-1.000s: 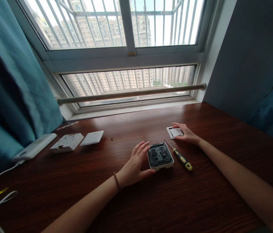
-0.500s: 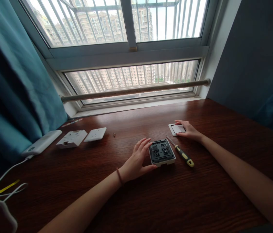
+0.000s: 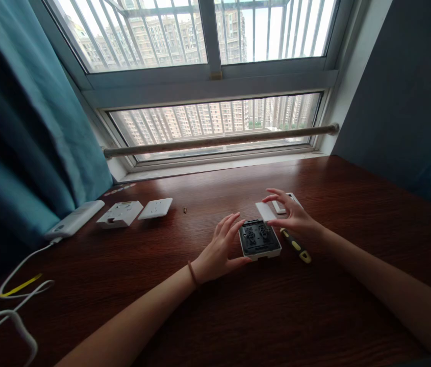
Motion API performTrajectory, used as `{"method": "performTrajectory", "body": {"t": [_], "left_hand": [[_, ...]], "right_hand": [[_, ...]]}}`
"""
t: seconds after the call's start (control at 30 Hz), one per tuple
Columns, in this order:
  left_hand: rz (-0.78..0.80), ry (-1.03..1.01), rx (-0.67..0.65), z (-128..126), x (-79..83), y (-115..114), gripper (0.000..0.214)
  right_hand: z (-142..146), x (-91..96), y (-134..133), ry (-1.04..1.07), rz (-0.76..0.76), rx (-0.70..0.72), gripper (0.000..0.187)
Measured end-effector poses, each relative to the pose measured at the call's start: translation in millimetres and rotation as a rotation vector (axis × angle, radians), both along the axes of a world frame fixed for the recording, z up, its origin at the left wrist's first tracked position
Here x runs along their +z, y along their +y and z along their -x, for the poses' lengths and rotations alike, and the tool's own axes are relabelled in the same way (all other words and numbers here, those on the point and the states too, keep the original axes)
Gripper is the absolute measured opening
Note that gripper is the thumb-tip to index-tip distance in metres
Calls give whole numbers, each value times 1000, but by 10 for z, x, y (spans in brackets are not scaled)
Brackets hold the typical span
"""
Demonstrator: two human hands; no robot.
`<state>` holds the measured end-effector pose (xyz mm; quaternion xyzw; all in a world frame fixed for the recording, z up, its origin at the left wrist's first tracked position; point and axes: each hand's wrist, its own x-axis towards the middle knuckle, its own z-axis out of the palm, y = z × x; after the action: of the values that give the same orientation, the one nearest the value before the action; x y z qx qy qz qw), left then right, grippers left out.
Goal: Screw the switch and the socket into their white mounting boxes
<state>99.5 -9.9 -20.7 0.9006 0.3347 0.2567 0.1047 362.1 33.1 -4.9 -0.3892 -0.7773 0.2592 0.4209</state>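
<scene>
A square switch base (image 3: 259, 240) with a dark inner mechanism and white rim lies on the wooden table (image 3: 238, 316). My left hand (image 3: 217, 252) rests against its left side, fingers curved around the edge. My right hand (image 3: 294, 216) pinches a small white rocker cover (image 3: 264, 211) just above the base's far right corner. Another white piece (image 3: 281, 205) lies behind that hand, partly hidden. A screwdriver with a yellow and black handle (image 3: 295, 246) lies to the right of the base, under my right wrist.
At the left sit a white socket box (image 3: 120, 213), a white faceplate (image 3: 155, 208) and a small screw (image 3: 185, 209). A white power bank (image 3: 74, 219) with white cables (image 3: 8, 316) lies further left by the teal curtain (image 3: 27, 127). The window is behind.
My right hand lifted a white rocker cover off the table at the right and carried it left toward the switch base. The left hand stayed on the base.
</scene>
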Motion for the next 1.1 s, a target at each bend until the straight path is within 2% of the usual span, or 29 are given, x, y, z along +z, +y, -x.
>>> {"method": "performTrajectory", "body": {"t": [0.07, 0.17, 0.33, 0.57, 0.7, 0.8, 0.87, 1.1], "left_hand": [[-9, 3, 4, 11, 4, -8, 78], [-23, 28, -15, 21, 21, -16, 76], [-62, 96, -64, 24, 51, -16, 70], [-77, 205, -116, 9, 52, 1, 57], [-115, 185, -117, 17, 43, 6, 50], [-124, 187, -120, 30, 43, 10, 50], [-120, 193, -117, 38, 44, 11, 49], [-128, 184, -119, 40, 34, 9, 51]], "right_hand": [[159, 9, -125, -42, 9, 101, 81], [264, -40, -200, -57, 21, 149, 85], [292, -97, -206, -101, -14, 143, 83], [351, -72, -246, -182, -86, 118, 81], [324, -35, -223, -148, -24, 151, 65], [298, -71, -177, -59, 130, 88, 49], [297, -121, -159, -23, 217, 24, 49], [358, -174, -226, -118, 153, -44, 54]]}}
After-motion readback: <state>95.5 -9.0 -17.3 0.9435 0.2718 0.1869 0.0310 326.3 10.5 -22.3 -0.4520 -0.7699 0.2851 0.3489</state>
